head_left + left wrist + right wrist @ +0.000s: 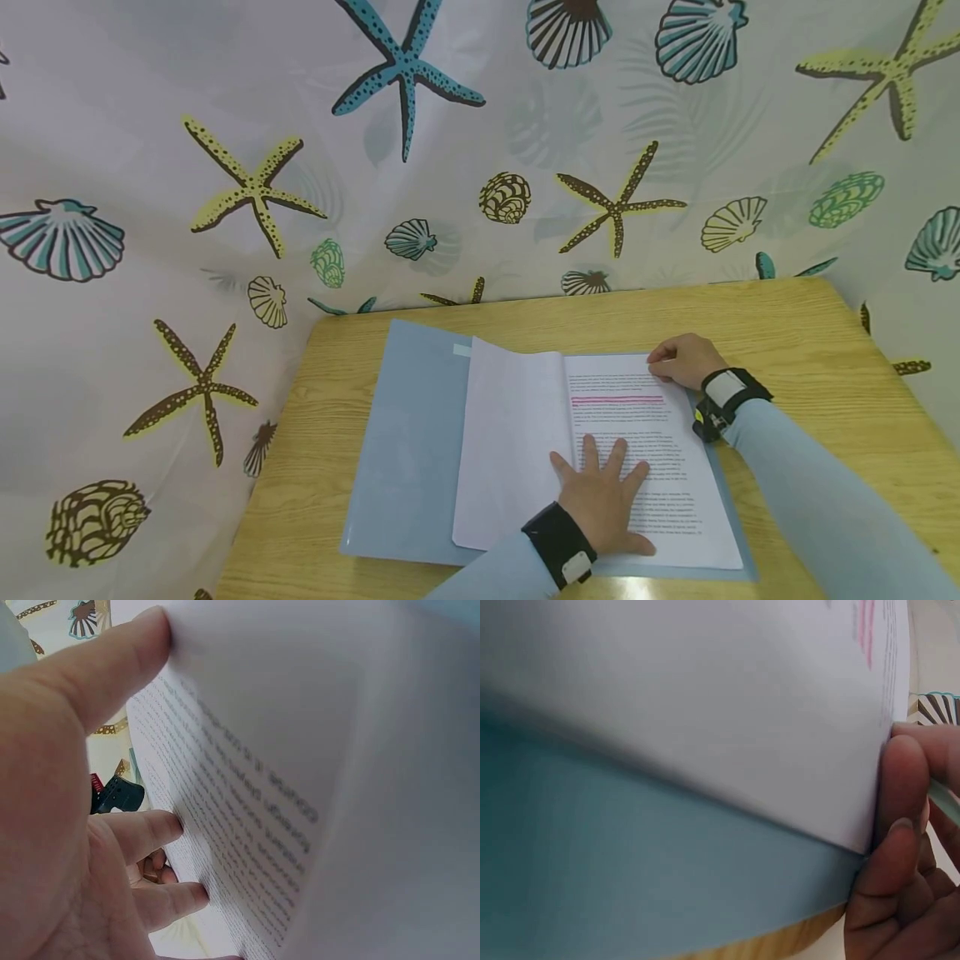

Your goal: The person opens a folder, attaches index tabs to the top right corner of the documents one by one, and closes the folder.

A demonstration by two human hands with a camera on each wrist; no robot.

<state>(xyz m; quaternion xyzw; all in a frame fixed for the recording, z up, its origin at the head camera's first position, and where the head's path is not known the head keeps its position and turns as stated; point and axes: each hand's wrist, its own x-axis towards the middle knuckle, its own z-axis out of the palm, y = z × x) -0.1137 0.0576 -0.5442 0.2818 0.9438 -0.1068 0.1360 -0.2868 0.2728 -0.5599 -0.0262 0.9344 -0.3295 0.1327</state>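
Observation:
A light blue folder [412,433] lies open on the table with a stack of white sheets inside. The left-side sheet [513,433] is turned over and blank. On the right, a printed page [675,508] carries pink highlighted lines [617,400] near its top. My left hand [600,504] rests on the lower part of this page with fingers spread; in the left wrist view its fingertips [169,823] touch the printed paper. At the upper right corner, my right hand [686,360] pinches the page edge between thumb and curled fingers, close over the folder's border [705,892].
The wooden table [780,333] extends around the folder on all sides. Behind it and to the sides hangs a white cloth [450,200] printed with starfish and shells. Each wrist wears a black strap [558,542] with a small device.

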